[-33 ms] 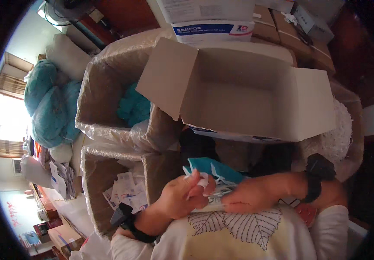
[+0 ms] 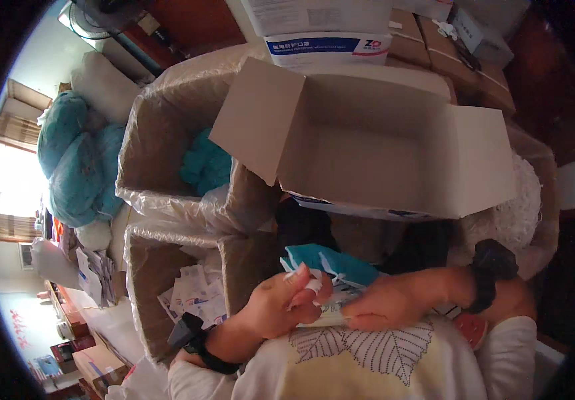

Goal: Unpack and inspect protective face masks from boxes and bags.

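Observation:
My left hand (image 2: 286,303) is closed, its fingers curled at the left end of a pale printed packet (image 2: 331,308) held close to my body. White material wraps some of those fingertips; whether it is tape or finger covers is unclear. Opposite it, my right hand (image 2: 391,301) has its fingers bent down over the packet's right side, hiding much of it. Just beyond both hands lies a teal face mask (image 2: 334,261) with white straps, partly behind the fingers. Both wrists wear black bands with dark boxy devices.
Ahead of me an open white carton (image 2: 367,160) has its flaps spread. To the left are a lined box (image 2: 142,143) with teal masks (image 2: 207,163) and another lined box (image 2: 139,267) with printed packets (image 2: 197,293). White straps (image 2: 521,197) fill a container at right. Teal bags (image 2: 77,173) stand far left.
My right hand and wrist have shifted very slightly down and to the right. The left hand and the boxes look the same.

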A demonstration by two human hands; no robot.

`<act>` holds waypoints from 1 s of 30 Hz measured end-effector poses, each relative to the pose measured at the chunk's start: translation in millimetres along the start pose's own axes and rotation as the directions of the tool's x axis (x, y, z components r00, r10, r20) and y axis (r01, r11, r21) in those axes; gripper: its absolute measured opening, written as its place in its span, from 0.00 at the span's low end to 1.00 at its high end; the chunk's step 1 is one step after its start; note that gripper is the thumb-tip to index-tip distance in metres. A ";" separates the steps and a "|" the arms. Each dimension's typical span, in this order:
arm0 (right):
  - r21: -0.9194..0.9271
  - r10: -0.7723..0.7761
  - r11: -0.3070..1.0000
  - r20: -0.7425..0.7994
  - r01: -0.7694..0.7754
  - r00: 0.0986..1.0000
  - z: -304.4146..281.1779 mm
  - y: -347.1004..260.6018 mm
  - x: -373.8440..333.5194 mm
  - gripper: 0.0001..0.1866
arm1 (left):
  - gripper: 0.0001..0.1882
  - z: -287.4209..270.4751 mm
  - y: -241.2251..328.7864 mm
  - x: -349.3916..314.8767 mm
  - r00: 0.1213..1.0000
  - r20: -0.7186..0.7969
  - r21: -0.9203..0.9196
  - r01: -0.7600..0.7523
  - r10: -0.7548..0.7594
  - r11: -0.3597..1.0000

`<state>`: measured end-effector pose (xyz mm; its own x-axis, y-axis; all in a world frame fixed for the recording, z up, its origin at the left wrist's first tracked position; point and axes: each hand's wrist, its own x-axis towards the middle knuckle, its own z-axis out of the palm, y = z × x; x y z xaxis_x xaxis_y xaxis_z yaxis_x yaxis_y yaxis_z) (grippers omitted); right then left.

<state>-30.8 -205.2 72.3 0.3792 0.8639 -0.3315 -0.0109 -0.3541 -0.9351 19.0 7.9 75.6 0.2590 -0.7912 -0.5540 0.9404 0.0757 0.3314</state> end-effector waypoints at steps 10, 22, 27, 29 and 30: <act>0.059 -0.043 0.997 -0.016 0.044 0.999 6.7 -3.7 -16.5 0.18 | 0.23 12.7 -1.9 -9.0 0.997 0.060 0.169 0.041 -0.052 0.985; 0.072 0.015 0.997 0.068 -0.020 0.998 -2.8 -9.3 -22.4 0.15 | 0.22 18.8 4.6 -14.9 0.996 0.071 0.258 0.041 -0.061 0.965; -0.047 0.085 0.995 0.030 -0.084 0.996 -4.7 -13.5 -22.6 0.16 | 0.22 10.1 -3.5 -3.3 0.998 -0.034 0.460 0.056 -0.045 0.886; -0.045 0.047 0.998 -0.015 -0.047 0.999 -3.1 -11.0 -24.7 0.15 | 0.23 10.9 -0.6 2.8 0.994 -0.082 0.484 0.108 -0.078 0.868; -0.043 0.031 0.999 -0.042 -0.033 0.999 -2.4 -10.4 -26.7 0.14 | 0.23 10.8 0.5 3.1 0.992 -0.063 0.468 0.125 -0.108 0.875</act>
<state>-38.6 -225.4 91.2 0.4172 0.8367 -0.3548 0.0164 -0.3972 -0.9176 17.8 -1.1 82.3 0.1694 -0.7550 -0.6334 0.7522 -0.3163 0.5781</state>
